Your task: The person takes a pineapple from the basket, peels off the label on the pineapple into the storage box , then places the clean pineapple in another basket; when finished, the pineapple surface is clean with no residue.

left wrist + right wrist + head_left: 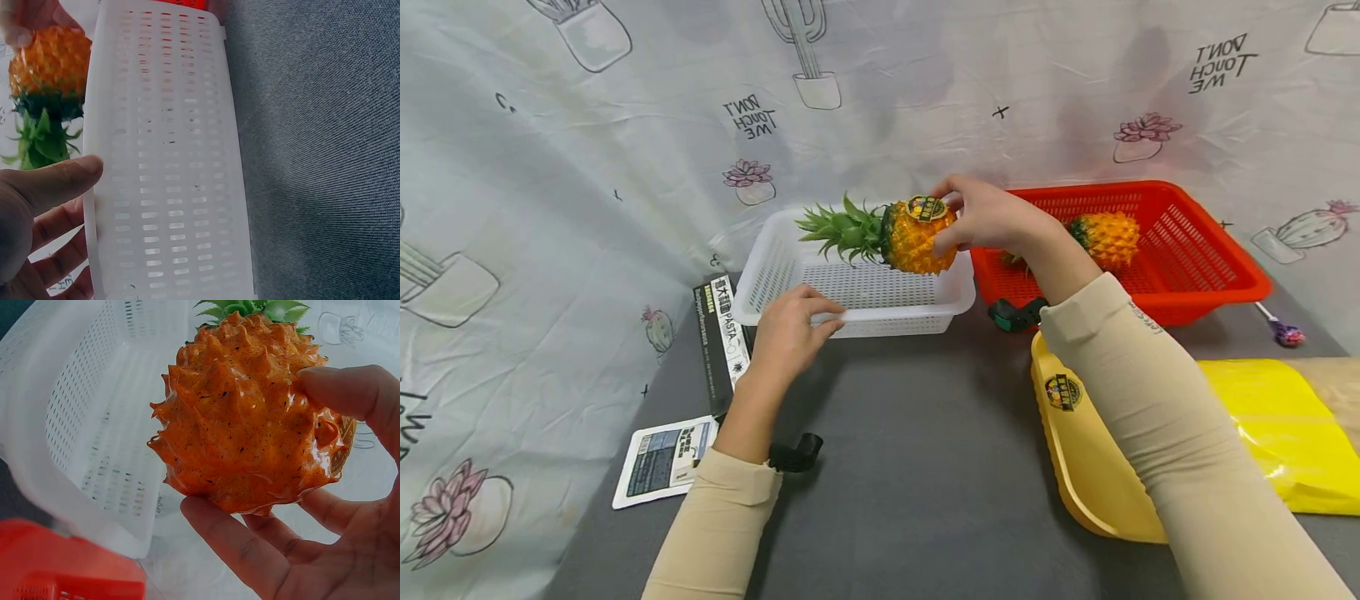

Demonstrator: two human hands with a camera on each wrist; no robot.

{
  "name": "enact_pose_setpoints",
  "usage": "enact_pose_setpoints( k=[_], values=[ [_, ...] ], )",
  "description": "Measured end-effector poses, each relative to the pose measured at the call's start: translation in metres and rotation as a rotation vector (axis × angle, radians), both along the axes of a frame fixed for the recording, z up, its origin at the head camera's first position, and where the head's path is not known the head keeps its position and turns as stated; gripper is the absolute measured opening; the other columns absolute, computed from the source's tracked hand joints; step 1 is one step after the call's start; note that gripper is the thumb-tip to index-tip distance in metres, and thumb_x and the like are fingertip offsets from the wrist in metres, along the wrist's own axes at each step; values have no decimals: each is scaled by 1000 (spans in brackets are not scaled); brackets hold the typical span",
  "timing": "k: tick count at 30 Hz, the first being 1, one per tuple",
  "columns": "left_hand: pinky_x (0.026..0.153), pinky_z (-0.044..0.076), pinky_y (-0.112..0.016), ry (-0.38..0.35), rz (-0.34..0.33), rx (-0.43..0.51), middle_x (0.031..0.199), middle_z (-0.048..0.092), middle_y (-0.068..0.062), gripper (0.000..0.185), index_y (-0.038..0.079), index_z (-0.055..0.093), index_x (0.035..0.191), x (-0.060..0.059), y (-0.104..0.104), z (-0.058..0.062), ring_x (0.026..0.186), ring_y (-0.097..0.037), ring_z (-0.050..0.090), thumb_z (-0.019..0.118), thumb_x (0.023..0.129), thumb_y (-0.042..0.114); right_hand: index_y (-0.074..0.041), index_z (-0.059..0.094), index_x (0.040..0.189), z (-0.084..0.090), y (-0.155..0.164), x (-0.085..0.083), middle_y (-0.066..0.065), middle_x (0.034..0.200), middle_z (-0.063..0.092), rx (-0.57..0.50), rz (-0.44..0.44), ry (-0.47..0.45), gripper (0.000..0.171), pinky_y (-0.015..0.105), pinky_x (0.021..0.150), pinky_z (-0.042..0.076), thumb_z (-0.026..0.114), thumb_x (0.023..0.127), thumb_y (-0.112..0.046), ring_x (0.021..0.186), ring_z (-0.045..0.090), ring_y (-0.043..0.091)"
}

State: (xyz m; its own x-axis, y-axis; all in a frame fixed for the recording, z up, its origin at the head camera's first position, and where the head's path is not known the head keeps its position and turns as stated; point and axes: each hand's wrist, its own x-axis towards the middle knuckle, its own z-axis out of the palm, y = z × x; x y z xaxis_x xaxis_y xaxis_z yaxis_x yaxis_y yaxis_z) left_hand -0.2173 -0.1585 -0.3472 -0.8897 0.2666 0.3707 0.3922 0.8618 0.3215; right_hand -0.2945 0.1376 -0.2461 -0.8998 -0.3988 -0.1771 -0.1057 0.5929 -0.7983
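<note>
Pineapple [917,243]: held by your right hand [988,218], on its side above the white basket [898,323], leaves pointing left, beyond your left hand [793,329].
Right hand: thumb and fingertips curled around the fruit's leafless end, pinching it.
Left hand: loosely bent at the basket's near rim, thumb and fingers apart; whether it presses there cannot be told.
Steady hold: keep your fingertips well around the body; that glossy, spiky skin could slip. Best keep leaves off the rim.
Red basket [1206,307]: right of your right hand, containing a second pineapple [1111,240].
</note>
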Motion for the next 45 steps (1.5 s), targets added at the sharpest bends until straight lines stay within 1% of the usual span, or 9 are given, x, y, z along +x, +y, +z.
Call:
enact_pose_setpoints(
  k=[6,10,13,15,18,28,36,41,45],
  values=[
    [90,53,-51,-7,-2,-23,106,73,-10,21,13,82,108,0,0,1,101,-34,69,83,87,20,-16,36,154,4,12,16,11,165,33,54,2,33,81,45,100,49,78,84,-18,130,50,31],
    [89,53,-50,-9,1,-30,106,72,-10,21,13,82,108,0,1,2,100,-34,69,83,88,20,-18,38,153,6,18,25,10,164,34,75,12,53,83,42,86,48,81,83,-18,118,49,30],
    [89,53,-50,-13,6,-34,106,73,-10,21,13,82,108,0,1,2,100,-34,69,82,88,20,-18,39,152,7,21,31,11,162,35,89,22,62,82,43,90,49,82,82,-18,119,48,30],
    [90,53,-51,-15,8,-37,107,73,-10,22,12,82,108,0,1,2,101,-35,69,82,88,20,-17,40,151,7,23,35,12,161,36,94,25,69,81,47,102,48,83,82,-18,133,43,31],
    [90,53,-52,-17,11,-39,109,72,-12,22,12,82,109,0,1,4,101,-36,68,82,88,19,-17,40,150,8,25,40,12,160,38,102,24,71,83,51,109,46,84,80,-18,138,41,32],
    [89,53,-50,-3,-3,-13,103,73,-11,18,11,83,104,0,0,2,98,-34,68,82,87,16,-13,41,148,4,31,63,15,148,46,69,65,86,80,48,101,54,82,79,-13,124,55,35],
    [80,53,-49,89,-2,-22,93,70,-11,19,6,82,98,3,-2,1,88,-34,67,86,81,14,-14,44,145,-1,35,84,13,144,50,72,76,105,76,52,105,50,82,79,-13,125,55,34],
    [83,53,-51,98,9,-27,94,69,-12,21,2,79,96,5,-2,-1,91,-36,67,87,79,11,-12,46,143,-6,40,98,13,140,54,66,94,113,74,44,97,56,81,78,-9,118,58,30],
    [90,53,-52,78,12,-14,101,71,-13,20,2,79,99,3,-2,-3,99,-38,68,84,80,7,-15,47,142,-7,46,107,11,143,53,89,96,111,73,47,100,54,80,78,-10,124,55,30]
  ],
)
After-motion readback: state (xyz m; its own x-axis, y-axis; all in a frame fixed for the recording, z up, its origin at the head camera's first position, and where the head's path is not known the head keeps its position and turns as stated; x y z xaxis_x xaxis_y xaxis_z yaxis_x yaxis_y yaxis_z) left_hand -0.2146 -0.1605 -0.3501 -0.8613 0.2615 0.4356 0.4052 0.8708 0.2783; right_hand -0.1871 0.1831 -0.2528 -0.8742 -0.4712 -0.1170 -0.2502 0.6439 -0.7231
